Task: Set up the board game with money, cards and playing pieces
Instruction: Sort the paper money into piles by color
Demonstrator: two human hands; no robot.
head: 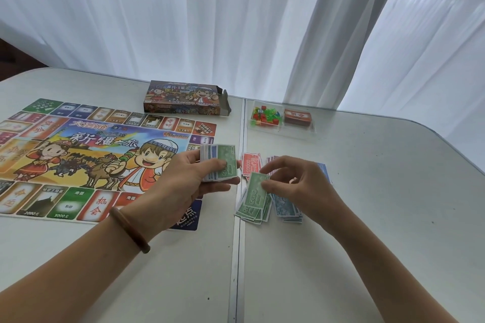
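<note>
The colourful game board lies flat on the left of the table. Above its right edge, my left hand grips a stack of play money with a green note on top. My right hand pinches a single green 500 note just over a green pile. A blue pile lies beside it under my right hand, and a red pile sits behind.
The open game box stands behind the board. A clear tray at the back right holds small coloured playing pieces and a red card deck. A seam splits the table. White curtains hang behind.
</note>
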